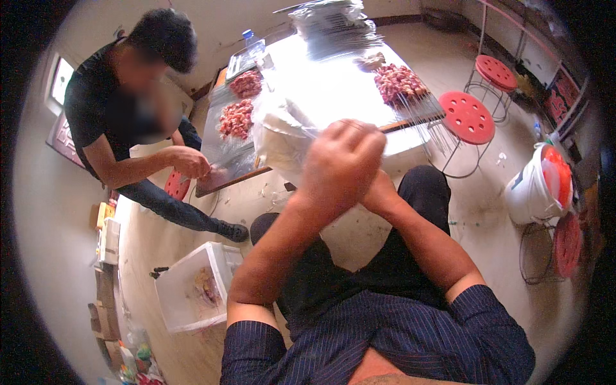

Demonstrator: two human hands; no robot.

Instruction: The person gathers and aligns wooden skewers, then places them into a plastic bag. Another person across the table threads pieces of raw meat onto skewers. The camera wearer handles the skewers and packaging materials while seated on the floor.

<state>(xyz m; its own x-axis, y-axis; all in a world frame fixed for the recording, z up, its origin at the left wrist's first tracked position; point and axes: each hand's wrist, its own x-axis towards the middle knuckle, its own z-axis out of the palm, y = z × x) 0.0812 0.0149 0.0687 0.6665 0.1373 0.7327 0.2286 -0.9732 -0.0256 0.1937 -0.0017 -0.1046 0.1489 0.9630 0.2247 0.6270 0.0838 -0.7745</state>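
My left hand (344, 156) is raised over the near edge of the table, its fingers curled and blurred by motion. My right hand (378, 192) lies mostly behind it, the two wrists close together; what its fingers do is hidden. Just left of my left hand a whitish plastic bag (281, 139) hangs over the table edge, and I cannot tell whether the hand grips it. To the right, a pile of raw meat pieces (399, 84) sits at the table's edge, with thin skewers (428, 122) sticking out from it towards me.
A co-worker (115, 106) bends over the table's left side, near two meat piles (236, 118). Plastic wrapping (332, 29) lies at the back beside a bottle (252, 43). Red stools (466, 118) and a white bucket (532, 187) stand right; a foam box (192, 293) sits lower left.
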